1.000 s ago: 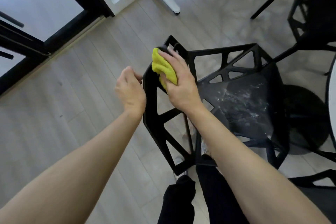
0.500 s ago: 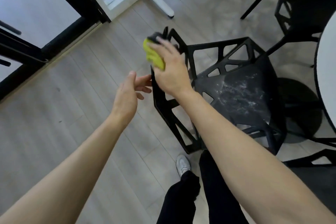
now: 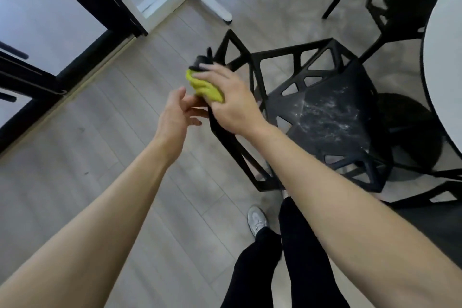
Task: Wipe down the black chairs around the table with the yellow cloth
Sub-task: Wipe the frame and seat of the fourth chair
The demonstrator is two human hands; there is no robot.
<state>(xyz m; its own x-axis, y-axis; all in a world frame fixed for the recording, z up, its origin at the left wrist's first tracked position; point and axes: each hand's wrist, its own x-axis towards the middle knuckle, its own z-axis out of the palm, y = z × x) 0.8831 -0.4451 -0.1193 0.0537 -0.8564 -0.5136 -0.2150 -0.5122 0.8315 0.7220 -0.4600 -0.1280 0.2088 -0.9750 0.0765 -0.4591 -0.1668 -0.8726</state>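
Right grip (image 3: 232, 105) clamps the yellow cloth (image 3: 206, 86) on the black chair (image 3: 325, 117) backrest's top edge; its dusty seat lies rightward, while the left grip (image 3: 176, 112) hovers apart, fingers relaxed.

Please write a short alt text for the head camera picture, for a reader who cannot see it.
Seen from above, a person's right hand presses a yellow cloth on the backrest of a black chair, while the open left hand hovers beside it. The chair seat shows white smears; a white round table stands at right.
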